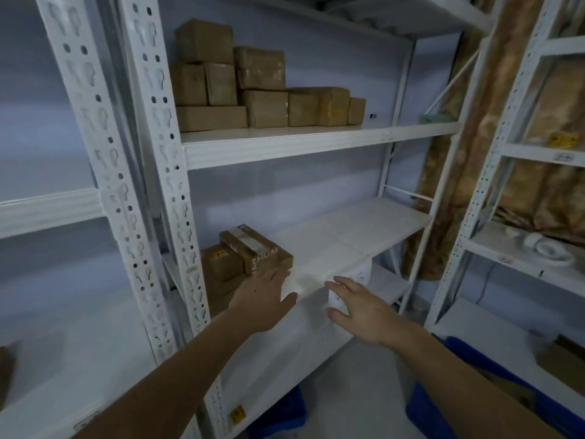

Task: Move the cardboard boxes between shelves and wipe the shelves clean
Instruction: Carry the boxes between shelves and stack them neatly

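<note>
Both hands are empty with fingers spread. The left hand (264,297) reaches for the taped box (256,250) just past its fingertips on the lower shelf (364,236); the right hand (361,307) hovers by the shelf edge, probably to steady it. The other boxes (253,87) are stacked on the shelf well above, so I'd guess this one's headed there too.

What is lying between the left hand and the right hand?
Only the bare white front edge of the lower shelf, as the head view shows. The left hand and right hand hold nothing.
</note>
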Action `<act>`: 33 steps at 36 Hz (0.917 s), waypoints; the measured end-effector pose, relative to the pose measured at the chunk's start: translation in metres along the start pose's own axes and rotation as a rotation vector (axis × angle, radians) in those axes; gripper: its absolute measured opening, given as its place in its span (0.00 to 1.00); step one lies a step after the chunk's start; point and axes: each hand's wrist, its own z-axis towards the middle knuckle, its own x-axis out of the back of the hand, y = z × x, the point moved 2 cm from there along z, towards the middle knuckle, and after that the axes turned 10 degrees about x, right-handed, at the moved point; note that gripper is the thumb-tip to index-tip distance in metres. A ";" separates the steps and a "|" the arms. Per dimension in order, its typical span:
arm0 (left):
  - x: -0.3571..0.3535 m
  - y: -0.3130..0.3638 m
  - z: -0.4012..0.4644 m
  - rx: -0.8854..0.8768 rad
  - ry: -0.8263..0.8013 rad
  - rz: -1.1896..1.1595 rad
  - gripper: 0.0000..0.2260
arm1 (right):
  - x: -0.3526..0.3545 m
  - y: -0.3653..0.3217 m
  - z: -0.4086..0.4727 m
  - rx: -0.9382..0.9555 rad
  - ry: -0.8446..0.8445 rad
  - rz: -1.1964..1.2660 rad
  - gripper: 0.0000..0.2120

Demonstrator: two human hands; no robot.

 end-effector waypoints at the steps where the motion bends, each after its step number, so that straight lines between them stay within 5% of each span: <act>1: -0.005 -0.003 0.011 0.005 0.005 -0.007 0.31 | 0.002 0.007 0.010 0.002 -0.002 0.007 0.32; 12: -0.042 -0.029 0.096 0.038 -0.023 -0.045 0.29 | -0.006 0.082 0.128 0.072 -0.078 0.092 0.31; 23: -0.072 -0.070 0.166 0.327 -0.060 0.026 0.38 | -0.033 0.129 0.256 0.236 -0.208 0.081 0.32; 29: -0.086 -0.094 0.205 0.362 0.020 0.145 0.24 | -0.038 0.155 0.332 0.355 -0.242 0.113 0.29; 33: -0.102 -0.119 0.225 0.465 -0.085 0.227 0.28 | -0.048 0.178 0.377 0.387 -0.304 0.143 0.29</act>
